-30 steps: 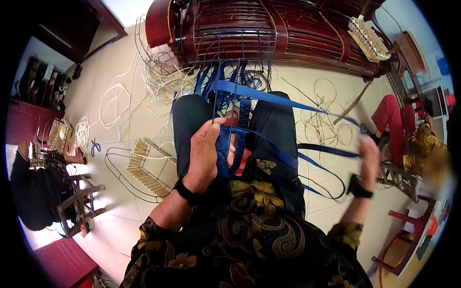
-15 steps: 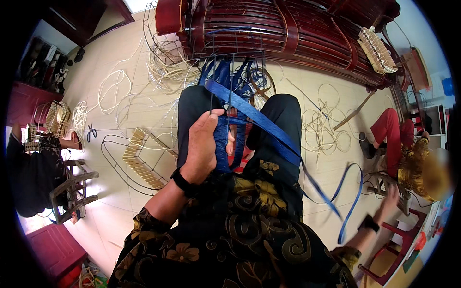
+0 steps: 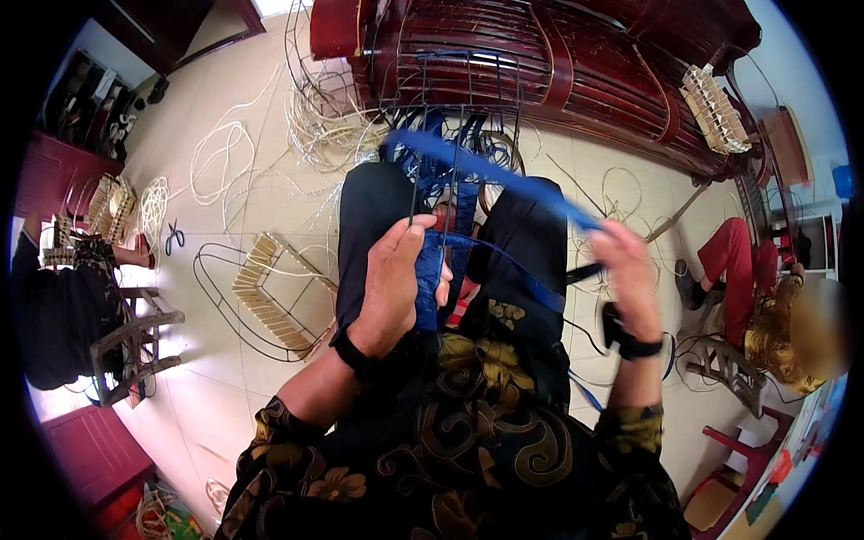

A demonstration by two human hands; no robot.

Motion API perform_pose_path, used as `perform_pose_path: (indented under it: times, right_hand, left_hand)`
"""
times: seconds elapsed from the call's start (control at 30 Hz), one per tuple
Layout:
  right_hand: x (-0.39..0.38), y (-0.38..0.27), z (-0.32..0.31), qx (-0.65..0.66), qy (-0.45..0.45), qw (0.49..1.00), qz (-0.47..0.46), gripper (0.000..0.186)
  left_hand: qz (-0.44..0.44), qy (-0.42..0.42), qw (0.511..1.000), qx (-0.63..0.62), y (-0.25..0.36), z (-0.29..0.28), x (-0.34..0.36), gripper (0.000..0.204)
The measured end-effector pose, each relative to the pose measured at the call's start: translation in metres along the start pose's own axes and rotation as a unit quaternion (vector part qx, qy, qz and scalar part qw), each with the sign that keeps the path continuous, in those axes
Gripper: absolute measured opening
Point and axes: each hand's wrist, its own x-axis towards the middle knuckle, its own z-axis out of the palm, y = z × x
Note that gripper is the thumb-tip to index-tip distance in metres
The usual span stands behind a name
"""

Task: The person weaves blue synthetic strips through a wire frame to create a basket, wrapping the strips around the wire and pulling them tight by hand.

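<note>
A dark wire frame (image 3: pixel 457 144) stands between my knees, its lower part wrapped in blue strips. My left hand (image 3: pixel 389 279) is closed on the frame, thumb and fingers at an upright wire beside the blue woven part (image 3: pixel 427 283). Its other fingers show partly behind the weaving. From the frame's far left side a long blue strip (image 3: pixel 504 175) slants over my right thigh to my right hand (image 3: pixel 628 270). That hand is smeared by motion, its fingers closed on the strip. More blue strips hang at the frame's far end.
A dark red slatted bench (image 3: pixel 459 45) spans the far side. On the floor lie pale loose strands (image 3: pixel 328 126), scissors (image 3: pixel 175 236) and a partly woven wire frame (image 3: pixel 261 270). Other people sit at left and right, the right one in red trousers (image 3: pixel 724 256).
My right hand has swung in from the lower right toward my right knee and holds the blue strip, which is drawn out toward it. My left hand keeps its hold on the frame.
</note>
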Motion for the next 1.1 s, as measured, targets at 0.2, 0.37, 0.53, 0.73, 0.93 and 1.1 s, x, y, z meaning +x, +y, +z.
perform_pose_path:
  times: [0.2, 0.37, 0.53, 0.73, 0.93, 1.1]
  right_hand:
    - [-0.126, 0.092, -0.221, -0.48, 0.382, 0.73, 0.302, 0.034]
    - [-0.087, 0.029, -0.126, -0.363, 0.441, 0.821, -0.017, 0.039]
    - [-0.016, -0.038, 0.066, -0.156, 0.007, 0.982, -0.104, 0.037]
    - [-0.003, -0.052, 0.128, -0.117, -0.227, 0.962, -0.101, 0.018]
    - [0.02, -0.065, 0.092, -0.059, -0.363, 0.93, 0.021, 0.016]
    - [0.006, -0.097, 0.102, -0.06, -0.382, 0.922, 0.013, 0.018]
  left_hand:
    - [-0.009, -0.01, 1.0, -0.009, 0.0, 0.002, 0.013, 0.034]
    - [-0.004, -0.019, 0.999, -0.042, -0.003, 0.007, 0.012, 0.029]
    - [0.053, -0.039, 0.998, 0.01, -0.023, 0.001, -0.003, 0.025]
    - [0.099, -0.034, 0.994, 0.013, -0.05, 0.006, -0.008, 0.022]
    - [0.168, -0.018, 0.984, 0.061, -0.051, 0.015, -0.011, 0.021]
    - [0.222, -0.016, 0.963, 0.152, -0.051, 0.007, -0.003, 0.024]
